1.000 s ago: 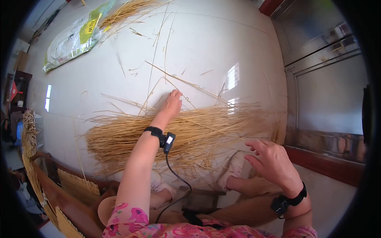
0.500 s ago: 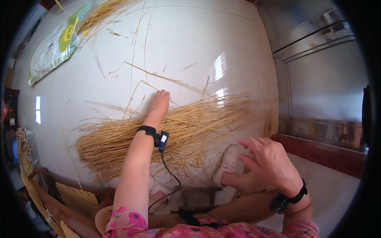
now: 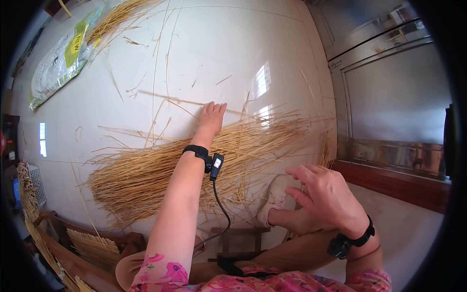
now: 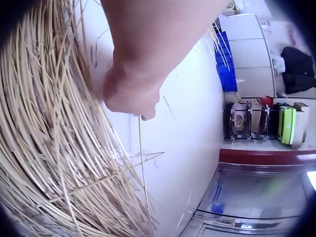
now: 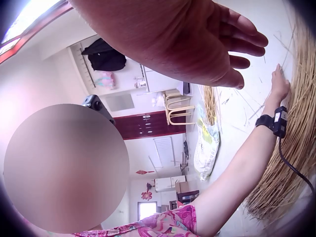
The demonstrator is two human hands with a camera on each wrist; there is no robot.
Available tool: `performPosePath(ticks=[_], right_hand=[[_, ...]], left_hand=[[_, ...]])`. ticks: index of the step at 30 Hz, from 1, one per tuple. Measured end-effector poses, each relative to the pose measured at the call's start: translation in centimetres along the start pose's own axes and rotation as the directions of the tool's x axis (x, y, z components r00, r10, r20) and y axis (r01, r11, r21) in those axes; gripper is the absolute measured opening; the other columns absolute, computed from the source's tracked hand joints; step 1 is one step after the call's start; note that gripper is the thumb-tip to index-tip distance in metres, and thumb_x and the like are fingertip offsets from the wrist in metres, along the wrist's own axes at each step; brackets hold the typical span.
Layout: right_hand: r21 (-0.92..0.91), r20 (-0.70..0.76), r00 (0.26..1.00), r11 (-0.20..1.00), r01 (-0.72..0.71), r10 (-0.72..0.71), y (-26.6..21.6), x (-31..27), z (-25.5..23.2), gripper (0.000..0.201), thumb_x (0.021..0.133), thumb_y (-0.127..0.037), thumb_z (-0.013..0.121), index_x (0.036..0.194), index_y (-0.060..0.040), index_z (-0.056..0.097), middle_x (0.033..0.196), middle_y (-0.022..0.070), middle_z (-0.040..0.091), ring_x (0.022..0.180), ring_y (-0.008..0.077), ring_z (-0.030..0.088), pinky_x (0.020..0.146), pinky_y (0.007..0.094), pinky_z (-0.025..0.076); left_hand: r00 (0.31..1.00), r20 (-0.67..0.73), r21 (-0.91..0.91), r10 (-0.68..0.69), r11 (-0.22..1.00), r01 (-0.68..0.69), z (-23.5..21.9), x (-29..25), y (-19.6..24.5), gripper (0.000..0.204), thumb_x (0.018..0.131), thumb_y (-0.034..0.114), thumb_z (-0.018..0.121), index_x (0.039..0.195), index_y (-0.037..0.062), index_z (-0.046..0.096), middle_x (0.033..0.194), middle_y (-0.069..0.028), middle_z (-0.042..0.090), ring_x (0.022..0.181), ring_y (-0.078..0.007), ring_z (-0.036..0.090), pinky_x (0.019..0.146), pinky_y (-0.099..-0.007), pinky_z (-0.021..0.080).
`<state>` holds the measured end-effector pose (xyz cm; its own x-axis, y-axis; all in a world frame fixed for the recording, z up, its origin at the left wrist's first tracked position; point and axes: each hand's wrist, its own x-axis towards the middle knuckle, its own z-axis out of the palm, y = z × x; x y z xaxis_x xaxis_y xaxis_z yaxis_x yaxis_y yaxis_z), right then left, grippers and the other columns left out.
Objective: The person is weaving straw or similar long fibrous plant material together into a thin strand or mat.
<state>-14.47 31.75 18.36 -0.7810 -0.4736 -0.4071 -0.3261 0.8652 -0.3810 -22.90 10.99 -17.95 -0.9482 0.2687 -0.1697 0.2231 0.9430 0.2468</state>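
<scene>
My left hand (image 3: 212,118) reaches past a thick pile of straw (image 3: 160,177) on the floor. Its fingers are extended and spread, the tips at a long loose straw stalk (image 3: 181,100) beyond the pile. A thin stalk (image 4: 141,148) runs out from beneath the fingertips in the left wrist view; the hand's underside is hidden. My right hand (image 3: 326,192) is raised over the right leg, fingers loosely bent and thumb apart, holding nothing. In the right wrist view its palm and fingers (image 5: 244,44) show with nothing in them.
A white and green plastic bag (image 3: 58,63) lies at the upper left, with another straw bundle (image 3: 114,20) beside it. Metal doors (image 3: 394,92) stand on the right above a red base. At lower left is a wooden chair (image 3: 87,238). Scattered stalks dot the tiles.
My left hand has moved right onto the long stalk, which has shifted slightly towards me. The right hand stays raised in nearly the same pose. The head view has shifted a little.
</scene>
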Motion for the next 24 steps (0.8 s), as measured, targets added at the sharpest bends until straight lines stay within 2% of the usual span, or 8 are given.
performPosePath(ticks=[4,7,10,13,17,20,22,24], right_hand=[[0.015,0.007,1.0,1.0,0.006,-0.007,0.0,-0.4,-0.3,0.036,0.072,-0.021,0.069,0.1,-0.0025,0.057,0.078,0.0151,0.06,0.073,0.033,0.06,0.063,0.0387,0.049],[0.016,0.004,1.0,1.0,0.021,-0.021,-0.3,-0.8,-0.5,0.036,0.071,-0.021,0.069,0.1,-0.0027,0.057,0.077,0.0153,0.06,0.073,0.0335,0.06,0.062,0.0393,0.049],[-0.006,-0.038,0.996,0.997,0.078,-0.079,-0.6,-1.2,-0.5,0.034,0.072,-0.021,0.068,0.099,-0.0026,0.057,0.078,0.0161,0.06,0.072,0.0345,0.06,0.062,0.0402,0.049],[0.01,-0.069,0.987,0.989,0.145,-0.144,-0.9,-1.5,0.1,0.032,0.076,-0.022,0.066,0.099,-0.002,0.057,0.079,0.0177,0.061,0.073,0.0354,0.061,0.063,0.0411,0.049],[-0.017,-0.036,0.982,0.983,0.185,-0.186,-2.0,-2.0,0.8,0.031,0.08,-0.023,0.063,0.102,-0.001,0.058,0.084,0.0194,0.063,0.076,0.0359,0.061,0.065,0.0419,0.049],[0.079,-0.089,0.976,0.975,0.208,-0.201,-3.1,-1.6,1.9,0.033,0.082,-0.024,0.062,0.104,0.0001,0.057,0.084,0.02,0.064,0.076,0.0356,0.062,0.065,0.0422,0.049],[0.271,-0.268,0.943,0.924,0.271,-0.198,-4.2,-1.3,2.2,0.03,0.085,-0.021,0.06,0.104,0.0009,0.057,0.08,0.017,0.064,0.07,0.0293,0.063,0.062,0.038,0.049],[0.473,-0.42,0.893,0.801,0.367,-0.161,-5.2,-0.9,2.6,0.025,0.087,-0.018,0.058,0.104,0.0015,0.056,0.076,0.013,0.063,0.066,0.0218,0.062,0.059,0.0329,0.049]], left_hand=[[0.984,0.165,0.117,0.07,0.989,-0.09,0.0,-1.4,-0.9,0.029,0.082,0.008,0.051,0.109,0.0105,0.059,0.102,-0.0092,0.058,0.104,-0.0244,0.053,0.103,-0.0438,0.031],[0.985,0.068,0.069,0.16,0.984,-0.165,-0.5,-4.6,-2.7,0.017,0.08,0.007,0.054,0.094,0.0097,0.063,0.085,-0.0072,0.058,0.089,-0.025,0.056,0.101,-0.0438,0.034],[0.924,-0.336,-0.188,0.184,0.948,-0.257,-4.2,-7.3,-3.6,0.019,0.078,0.004,0.057,0.095,0.0096,0.063,0.082,-0.0077,0.056,0.086,-0.0252,0.056,0.098,-0.0431,0.038],[0.879,-0.46,-0.23,0.126,0.939,-0.255,-10.8,-9.6,-2.5,0.019,0.077,0.0,0.058,0.094,0.0083,0.063,0.08,-0.0086,0.053,0.082,-0.0258,0.055,0.09,-0.04,0.044],[0.871,-0.485,-0.364,0.072,0.889,-0.276,-18.7,-13.5,0.4,0.02,0.078,-0.001,0.058,0.095,0.007,0.063,0.079,-0.0083,0.055,0.079,-0.0239,0.056,0.077,-0.0349,0.047],[0.834,-0.552,-0.464,0.026,0.821,-0.333,-23.2,-16.2,3.6,0.021,0.078,-0.002,0.057,0.096,0.0063,0.063,0.081,-0.008,0.057,0.078,-0.0228,0.056,0.07,-0.0327,0.047],[0.79,-0.613,-0.479,0.022,0.785,-0.394,-25.8,-17.5,6.1,0.022,0.08,-0.004,0.055,0.098,0.005,0.063,0.082,-0.0086,0.058,0.076,-0.0226,0.057,0.066,-0.0314,0.047],[0.723,-0.686,-0.371,0.089,0.811,-0.452,-27.9,-18.1,8.4,0.017,0.08,-0.002,0.056,0.095,0.0034,0.062,0.083,-0.0093,0.059,0.077,-0.0235,0.058,0.066,-0.032,0.047]])
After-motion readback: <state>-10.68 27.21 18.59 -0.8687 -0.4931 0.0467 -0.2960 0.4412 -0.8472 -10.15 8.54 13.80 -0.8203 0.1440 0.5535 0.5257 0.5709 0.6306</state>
